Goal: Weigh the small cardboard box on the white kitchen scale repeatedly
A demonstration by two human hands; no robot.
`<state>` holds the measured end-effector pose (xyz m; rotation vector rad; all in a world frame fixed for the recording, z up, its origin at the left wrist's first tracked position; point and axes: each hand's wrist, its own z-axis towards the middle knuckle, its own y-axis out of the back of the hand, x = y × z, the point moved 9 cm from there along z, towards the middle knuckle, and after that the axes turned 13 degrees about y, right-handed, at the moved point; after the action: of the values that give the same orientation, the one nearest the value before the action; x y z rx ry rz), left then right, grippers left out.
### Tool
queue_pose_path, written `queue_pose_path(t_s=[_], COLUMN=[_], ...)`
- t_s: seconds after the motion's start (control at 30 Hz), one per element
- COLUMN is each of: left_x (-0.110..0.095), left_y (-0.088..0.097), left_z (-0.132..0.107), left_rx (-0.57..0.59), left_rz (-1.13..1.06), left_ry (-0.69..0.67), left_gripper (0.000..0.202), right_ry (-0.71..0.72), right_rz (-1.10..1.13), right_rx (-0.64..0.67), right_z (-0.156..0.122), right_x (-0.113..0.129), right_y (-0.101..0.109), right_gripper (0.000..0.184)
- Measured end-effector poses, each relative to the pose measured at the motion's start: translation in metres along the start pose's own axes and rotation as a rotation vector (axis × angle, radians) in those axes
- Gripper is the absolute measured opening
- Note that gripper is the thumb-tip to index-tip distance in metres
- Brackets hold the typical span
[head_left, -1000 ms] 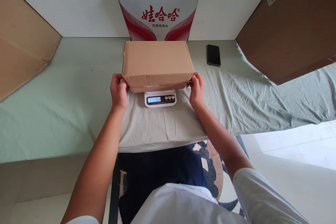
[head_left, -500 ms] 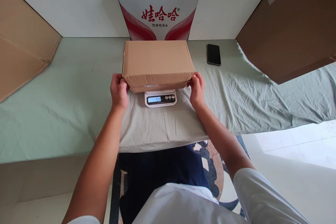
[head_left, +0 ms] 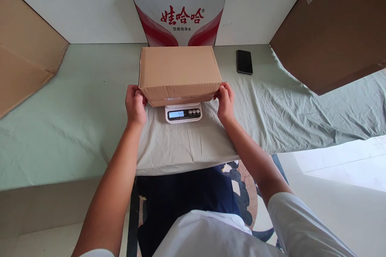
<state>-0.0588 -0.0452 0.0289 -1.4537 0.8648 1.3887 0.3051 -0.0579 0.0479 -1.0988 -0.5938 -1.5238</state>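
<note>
A brown cardboard box [head_left: 181, 66] sits over a white digital scale [head_left: 183, 119], hiding the scale's platform. The scale's lit display reads what looks like 54, possibly with a decimal point. My left hand [head_left: 135, 104] is closed on the box's near left corner. At the near right corner my right hand [head_left: 225, 100] grips the box with its fingers curled under the edge. Clear tape shows on the front face of the box. Both hands' fingertips are partly hidden by the box.
A black phone [head_left: 244, 62] lies right of the box on the green cloth [head_left: 99, 100]. Behind stands a white and red printed carton [head_left: 182, 0]. Large brown cardboard panels rise at the left [head_left: 27, 44] and right [head_left: 334, 32]. The table's front edge is close to my body.
The whole view has shifted very slightly. My hands keep the same hold on the box, and the display reading looks the same.
</note>
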Motion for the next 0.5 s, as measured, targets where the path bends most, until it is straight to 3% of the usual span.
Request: queue_pose_path(t_s=[0.5], left_x=[0.0028], left_y=[0.0013], left_z=[0.0032], left_rx=[0.045], left_rz=[-0.005], left_ry=[-0.052], left_gripper=[0.057], right_ry=[0.016], right_rz=[0.026], right_rx=[-0.014], right_z=[0.0009], right_x=[-0.0017], right_y=[0.0007], right_gripper=[0.048])
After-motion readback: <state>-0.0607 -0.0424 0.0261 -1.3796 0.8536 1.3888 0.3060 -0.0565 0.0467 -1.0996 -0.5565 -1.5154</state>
